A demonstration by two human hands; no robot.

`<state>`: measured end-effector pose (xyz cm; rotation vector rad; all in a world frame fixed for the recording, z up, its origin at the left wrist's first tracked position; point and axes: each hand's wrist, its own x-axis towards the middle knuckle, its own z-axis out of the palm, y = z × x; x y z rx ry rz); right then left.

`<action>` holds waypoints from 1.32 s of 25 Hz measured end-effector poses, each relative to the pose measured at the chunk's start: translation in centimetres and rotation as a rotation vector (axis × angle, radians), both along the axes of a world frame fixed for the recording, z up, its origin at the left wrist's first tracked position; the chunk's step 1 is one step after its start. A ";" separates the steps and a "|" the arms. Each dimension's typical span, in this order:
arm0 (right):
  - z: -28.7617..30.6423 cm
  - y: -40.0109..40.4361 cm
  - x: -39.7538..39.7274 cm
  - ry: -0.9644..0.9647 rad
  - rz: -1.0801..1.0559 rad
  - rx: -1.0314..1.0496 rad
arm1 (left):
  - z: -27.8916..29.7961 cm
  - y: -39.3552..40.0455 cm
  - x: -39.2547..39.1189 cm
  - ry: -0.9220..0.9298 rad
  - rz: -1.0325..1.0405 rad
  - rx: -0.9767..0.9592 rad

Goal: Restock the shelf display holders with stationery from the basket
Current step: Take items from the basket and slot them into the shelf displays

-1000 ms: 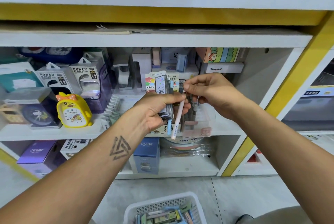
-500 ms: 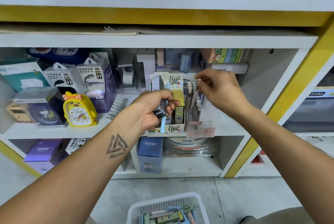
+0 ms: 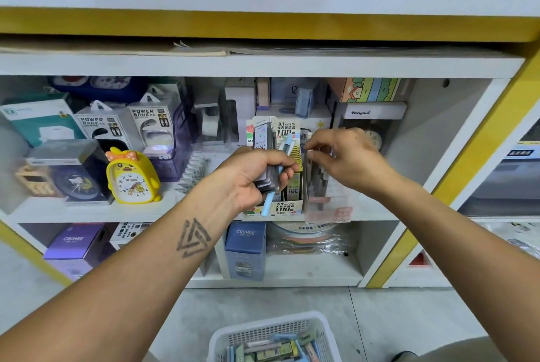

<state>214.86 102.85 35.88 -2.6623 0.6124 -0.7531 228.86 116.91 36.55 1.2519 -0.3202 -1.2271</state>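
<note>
Two hands: both up at the middle shelf (image 3: 87, 212), close together but not touching
Left hand (image 3: 254, 177): fingers wrapped round a bunch of stuff, a stack of dark lead-refill packs (image 3: 264, 151) plus a light blue pen (image 3: 270, 200) that pokes out the bottom of the fist toward 6 o'clock
Right hand (image 3: 347, 157): at 3 o'clock from the left one, thumb and forefinger pinching the white top of a pen (image 3: 310, 153) that stands in the clear holder (image 3: 327, 206); other fingers loosely spread
Clear holder: sits at the shelf's front edge, has grey-and-white pens standing upright in it, pink label on the front
Lead box (image 3: 285, 206): cardboard display marked 0.7 HB, touching the clear holder's left side, mostly behind the left hand
Basket (image 3: 274, 335): white plastic, on the floor at 6 o'clock, well below the hands, holds a jumble of pens and packs
Yellow duck clock (image 3: 131, 177): at 9 o'clock from the hands, same shelf
Power bank boxes (image 3: 128, 124): behind the clock toward 10 o'clock
Blue CRUHRE box (image 3: 245, 250): lower shelf, right under the left hand
</note>
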 end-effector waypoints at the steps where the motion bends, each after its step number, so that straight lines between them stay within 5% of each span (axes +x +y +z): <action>1: 0.0 0.0 0.1 0.017 -0.012 -0.014 | 0.0 0.1 0.0 -0.001 -0.007 -0.005; 6: 0.1 -0.3 0.9 0.190 -0.107 -0.156 | 0.1 0.2 -0.1 -0.023 -0.018 -0.031; 11: 1.8 1.5 1.5 -0.218 -0.046 0.592 | 0.1 -0.2 -0.9 -0.089 -0.026 -0.056; 16: 2.7 1.3 0.3 -0.300 -0.007 0.785 | 0.3 -0.5 -1.4 0.053 -0.012 -0.127; 19: 3.6 -0.8 -1.4 -0.403 -0.161 0.655 | 0.2 -0.8 -1.4 0.064 0.045 -0.113; 22: 3.5 -2.5 -2.6 -0.274 -0.318 0.289 | 0.1 -1.1 -1.3 0.061 0.084 -0.097; 33: -1.2 -2.8 -1.8 -0.015 -0.148 0.058 | -0.5 -1.5 -1.6 0.046 0.062 -0.065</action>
